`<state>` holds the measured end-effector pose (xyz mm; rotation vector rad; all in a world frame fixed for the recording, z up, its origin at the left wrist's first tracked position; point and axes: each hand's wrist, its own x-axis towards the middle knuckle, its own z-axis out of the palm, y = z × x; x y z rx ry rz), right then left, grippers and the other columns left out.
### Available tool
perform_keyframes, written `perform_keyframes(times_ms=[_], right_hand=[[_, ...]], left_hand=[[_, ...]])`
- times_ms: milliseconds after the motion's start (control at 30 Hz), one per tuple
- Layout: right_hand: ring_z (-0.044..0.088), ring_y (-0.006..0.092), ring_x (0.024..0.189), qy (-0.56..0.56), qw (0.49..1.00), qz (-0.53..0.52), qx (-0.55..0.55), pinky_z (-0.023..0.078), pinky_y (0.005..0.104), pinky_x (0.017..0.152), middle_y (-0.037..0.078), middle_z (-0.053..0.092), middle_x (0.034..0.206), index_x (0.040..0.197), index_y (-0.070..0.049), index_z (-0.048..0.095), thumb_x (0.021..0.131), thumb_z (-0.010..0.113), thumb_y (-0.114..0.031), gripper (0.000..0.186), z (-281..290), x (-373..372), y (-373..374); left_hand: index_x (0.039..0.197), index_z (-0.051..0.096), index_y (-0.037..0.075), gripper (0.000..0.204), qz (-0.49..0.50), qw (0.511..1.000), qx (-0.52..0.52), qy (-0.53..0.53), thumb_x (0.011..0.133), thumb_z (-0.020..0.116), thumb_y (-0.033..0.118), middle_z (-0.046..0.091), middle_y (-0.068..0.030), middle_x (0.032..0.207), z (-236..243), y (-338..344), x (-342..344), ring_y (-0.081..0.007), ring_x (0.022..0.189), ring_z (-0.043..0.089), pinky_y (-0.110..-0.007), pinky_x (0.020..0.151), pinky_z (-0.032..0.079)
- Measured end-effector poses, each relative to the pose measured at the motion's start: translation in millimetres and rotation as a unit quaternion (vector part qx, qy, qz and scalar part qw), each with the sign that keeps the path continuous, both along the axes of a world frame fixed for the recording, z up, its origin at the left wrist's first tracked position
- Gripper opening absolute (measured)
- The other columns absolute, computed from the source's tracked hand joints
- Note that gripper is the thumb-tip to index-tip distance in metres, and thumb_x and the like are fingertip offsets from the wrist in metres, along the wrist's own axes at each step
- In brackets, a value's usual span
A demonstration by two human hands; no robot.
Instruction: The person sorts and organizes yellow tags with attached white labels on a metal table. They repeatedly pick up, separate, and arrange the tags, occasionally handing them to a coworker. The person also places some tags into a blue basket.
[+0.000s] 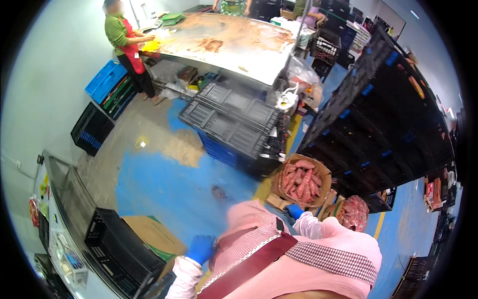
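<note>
My left hand (200, 249), in a blue glove, hangs beside my pink striped apron (244, 224). Its fingers look loosely apart, with nothing visible in them. Nearest to it is a cardboard box (154, 234) on the left. My right hand (295, 211), gloved in blue too, is low by the near edge of a round-looking cardboard box (326, 172) full of reddish sweet potatoes (301, 184). Its fingers are too small and partly hidden to make out, and whether it touches the box I cannot tell. A mesh sack (354, 213) of similar roots lies right of that hand.
Ahead stands a stack of grey and blue crates (231, 117) before a large, dirt-smeared metal table (224, 40). Tall black crates (378, 119) rise on the right. A black crate (112, 249) and a steel counter (64, 219) flank my left. A person (129, 45) in a red apron works at the table.
</note>
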<state>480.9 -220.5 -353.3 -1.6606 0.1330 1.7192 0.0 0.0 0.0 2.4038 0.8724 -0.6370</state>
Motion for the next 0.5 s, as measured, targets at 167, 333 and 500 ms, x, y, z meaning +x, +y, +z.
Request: perform_keyframes(times_ms=[167,333,500], right_hand=[[0.068,0.0267,0.081,-0.089,0.989,-0.015,0.120,0.056,0.0379,0.071,0.018,0.069,0.097,0.109,0.006,0.064,0.096,0.054,-0.020,0.031,82,-103,268],[0.067,0.0199,0.081,-0.260,0.884,0.199,0.334,0.053,0.0341,0.076,0.011,0.072,0.093,0.109,-0.001,0.069,0.094,0.061,-0.026,0.031,167,-183,625],[0.067,0.0188,0.087,-0.249,0.804,0.314,0.440,0.053,0.0341,0.083,0.012,0.072,0.099,0.116,0.000,0.068,0.094,0.060,-0.027,0.035,268,-262,861]], left_hand=[[0.126,0.059,0.009,0.050,0.103,0.972,0.103,-0.185,0.081,0.069,0.028,0.065,-0.0156,0.114,8,184,-18,-0.0332,0.105,0.060,-0.048,0.093,0.041],[0.124,0.061,0.003,0.041,0.199,0.962,0.076,-0.168,0.091,0.061,0.027,0.067,-0.0227,0.106,7,328,-45,-0.0380,0.098,0.064,-0.050,0.091,0.045],[0.117,0.067,0.001,0.038,0.377,0.892,0.024,-0.247,0.096,0.056,0.031,0.067,-0.0253,0.109,5,403,-82,-0.0414,0.099,0.065,-0.046,0.087,0.051]])
